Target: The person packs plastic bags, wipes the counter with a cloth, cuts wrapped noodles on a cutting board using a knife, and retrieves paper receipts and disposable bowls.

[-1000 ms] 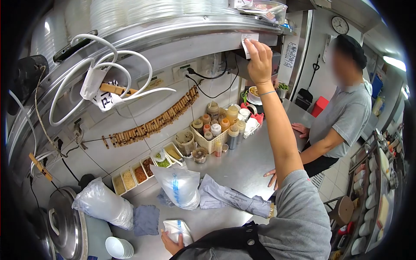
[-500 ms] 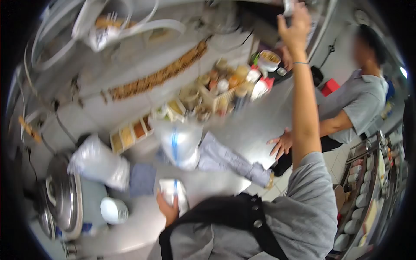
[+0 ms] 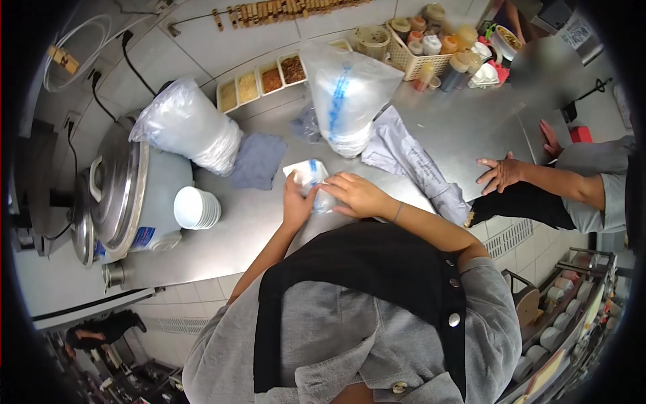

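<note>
packet [image 3: 312, 174], white and blue, is near the steel counter [image 3: 249, 229]'s edge, left hand [image 3: 297, 204] clamped on its seven o'clock side; right hand [image 3: 360, 195] touches at four, grip unclear; grey cloth [image 3: 258, 160] at ten.

So we've got both hands on a small white packet with blue print [image 3: 307, 173] at the near side of the steel counter [image 3: 269, 237], left hand [image 3: 298, 204] on one side, right hand [image 3: 358, 194] on the other. There's a grey-blue cloth [image 3: 258, 160] just beyond our left hand, a stack of white cups [image 3: 196, 208] further left, and a tall clear bag [image 3: 346, 97] standing behind the packet. A co-worker's hand [image 3: 499, 174] is off to the right.
</note>
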Demonstrator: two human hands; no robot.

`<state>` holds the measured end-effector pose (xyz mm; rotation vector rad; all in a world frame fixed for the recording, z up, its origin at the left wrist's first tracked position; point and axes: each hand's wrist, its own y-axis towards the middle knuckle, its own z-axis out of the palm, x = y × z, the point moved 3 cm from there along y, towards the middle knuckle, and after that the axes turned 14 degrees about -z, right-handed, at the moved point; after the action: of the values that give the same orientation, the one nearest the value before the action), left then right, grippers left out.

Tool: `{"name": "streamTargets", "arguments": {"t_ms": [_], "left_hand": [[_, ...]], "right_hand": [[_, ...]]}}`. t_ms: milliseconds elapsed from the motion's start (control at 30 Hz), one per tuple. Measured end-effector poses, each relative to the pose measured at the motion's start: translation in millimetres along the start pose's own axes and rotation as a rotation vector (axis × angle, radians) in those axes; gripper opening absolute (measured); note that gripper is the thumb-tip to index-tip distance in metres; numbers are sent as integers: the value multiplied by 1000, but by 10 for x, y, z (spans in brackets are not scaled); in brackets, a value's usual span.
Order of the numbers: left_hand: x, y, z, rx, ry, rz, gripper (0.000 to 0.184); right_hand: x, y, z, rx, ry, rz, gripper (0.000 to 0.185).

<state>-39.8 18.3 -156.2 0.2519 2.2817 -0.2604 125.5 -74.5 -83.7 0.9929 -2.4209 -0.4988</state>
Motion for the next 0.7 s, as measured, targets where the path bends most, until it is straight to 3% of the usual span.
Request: {"name": "streamTargets", "arguments": {"t_ms": [33,133,233,333,400,433,500,700], "left_hand": [[-70,-14,-43,171,-222,-259,67],[241,38,-25,149,-328,-154,66],[349,29,-152,45,-223,-44,63],[149,-113,-348,-5,-193,-60,68],[12,-153,-405,-35,48,202,78],[-20,-163,-419,-41,44,198,78],[-120,-178,-416,-62,136,324,87],[36,38,-372,-105,48,267,93]], "right_hand": [[-22,8,156,26,-9,68,49],[-31,-15,489,-9,-146,-8,41],[-156,-91,674,-73,-202,-57,29],[-234,-134,708,-119,-14,-20,19],[-253,-98,688,-114,129,89,22],[-269,-81,673,-108,268,201,24],[-210,24,504,-168,258,261,29],[-226,141,339,-225,151,352,46]]}}
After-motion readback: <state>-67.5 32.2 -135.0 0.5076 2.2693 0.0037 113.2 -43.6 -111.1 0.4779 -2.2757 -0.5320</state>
